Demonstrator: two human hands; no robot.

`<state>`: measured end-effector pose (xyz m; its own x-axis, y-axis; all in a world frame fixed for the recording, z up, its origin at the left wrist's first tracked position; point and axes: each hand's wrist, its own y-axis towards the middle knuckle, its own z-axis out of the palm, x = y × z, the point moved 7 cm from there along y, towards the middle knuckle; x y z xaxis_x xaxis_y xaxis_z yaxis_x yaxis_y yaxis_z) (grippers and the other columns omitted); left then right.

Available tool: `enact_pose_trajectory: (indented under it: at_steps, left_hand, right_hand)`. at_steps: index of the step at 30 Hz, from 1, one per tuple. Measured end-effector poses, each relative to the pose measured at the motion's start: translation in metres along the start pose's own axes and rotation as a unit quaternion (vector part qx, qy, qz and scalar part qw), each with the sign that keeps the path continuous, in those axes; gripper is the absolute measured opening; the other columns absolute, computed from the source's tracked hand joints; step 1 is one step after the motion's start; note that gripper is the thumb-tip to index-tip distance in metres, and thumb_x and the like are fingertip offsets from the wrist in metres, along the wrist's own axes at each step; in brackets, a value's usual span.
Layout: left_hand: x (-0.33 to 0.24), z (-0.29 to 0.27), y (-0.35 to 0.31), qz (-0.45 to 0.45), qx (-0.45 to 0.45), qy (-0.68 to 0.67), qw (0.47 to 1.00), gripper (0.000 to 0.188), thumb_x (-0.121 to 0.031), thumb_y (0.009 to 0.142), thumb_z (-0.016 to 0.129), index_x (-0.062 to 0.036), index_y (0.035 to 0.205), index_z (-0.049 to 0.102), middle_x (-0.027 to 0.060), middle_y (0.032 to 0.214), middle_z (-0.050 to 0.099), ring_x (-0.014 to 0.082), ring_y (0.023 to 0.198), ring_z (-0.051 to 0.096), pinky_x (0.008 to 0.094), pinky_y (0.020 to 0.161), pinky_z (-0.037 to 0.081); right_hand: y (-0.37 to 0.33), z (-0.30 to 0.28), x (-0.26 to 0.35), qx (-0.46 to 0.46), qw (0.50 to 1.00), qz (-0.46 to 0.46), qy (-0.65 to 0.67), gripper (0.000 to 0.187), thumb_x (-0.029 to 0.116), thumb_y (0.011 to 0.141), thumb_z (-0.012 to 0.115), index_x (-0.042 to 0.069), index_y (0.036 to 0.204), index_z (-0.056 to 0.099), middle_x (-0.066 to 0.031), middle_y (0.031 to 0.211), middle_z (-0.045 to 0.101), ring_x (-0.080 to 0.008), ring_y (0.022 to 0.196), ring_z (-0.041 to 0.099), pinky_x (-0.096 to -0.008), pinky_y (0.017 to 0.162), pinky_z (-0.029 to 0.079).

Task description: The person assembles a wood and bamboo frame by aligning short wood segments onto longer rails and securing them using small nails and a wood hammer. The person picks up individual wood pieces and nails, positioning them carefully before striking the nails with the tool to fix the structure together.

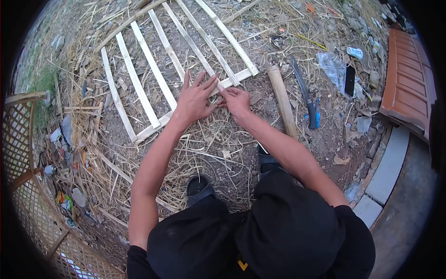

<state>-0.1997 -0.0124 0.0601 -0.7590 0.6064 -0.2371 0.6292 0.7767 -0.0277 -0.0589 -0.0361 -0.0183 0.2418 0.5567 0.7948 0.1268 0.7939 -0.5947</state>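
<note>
Slatted wooden frame [154,67]: upper left to centre | left hand [194,98]: fingers spread across its lower bar [244,75] | right hand [236,103]: fingers curled there — pinch hidden, cannot tell | wooden baton [282,100], knife [302,86]: right of centre

An outdoor yard; dirt ground [325,151], green grass [44,80] and a pale block kerb [390,163] show it.
</note>
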Motion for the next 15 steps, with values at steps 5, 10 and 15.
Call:
enact_pose_trajectory:
  at_steps: [5,10,15]
  left_hand:
    - [-0.001,0.006,0.0,-0.015,0.006,0.024,1.0,0.081,-0.042,0.076,0.069,-0.0116,0.15,0.052,0.0001,0.159,0.047,0.0315,0.151,0.035,0.064,0.126,0.006]
    - [-0.001,0.001,-0.006,-0.027,0.029,0.032,0.999,0.083,-0.044,0.077,0.067,-0.0067,0.15,0.051,0.0045,0.159,0.046,0.0335,0.151,0.035,0.0641,0.126,0.008]
    - [-0.014,0.002,0.004,-0.004,-0.002,0.028,1.0,0.083,-0.043,0.079,0.064,0.0038,0.146,0.051,0.0137,0.158,0.046,0.0334,0.15,0.034,0.0654,0.124,0.013]
  right_hand:
    - [-0.016,-0.005,0.011,0.025,0.998,0.029,0.051,0.048,0.014,0.096,0.074,-0.015,0.128,0.054,-0.0193,0.104,0.073,-0.0224,0.068,0.074,-0.0282,0.055,0.061]
    - [-0.06,-0.052,0.071,0.03,0.989,-0.062,-0.128,0.043,0.021,0.095,0.076,-0.006,0.125,0.065,-0.0117,0.095,0.073,-0.0155,0.069,0.071,-0.0261,0.058,0.057]
    - [-0.064,-0.215,0.12,-0.272,0.884,-0.256,-0.28,0.03,0.01,0.088,0.077,0.003,0.117,0.071,-0.0023,0.079,0.067,-0.0091,0.074,0.067,-0.0263,0.06,0.053]
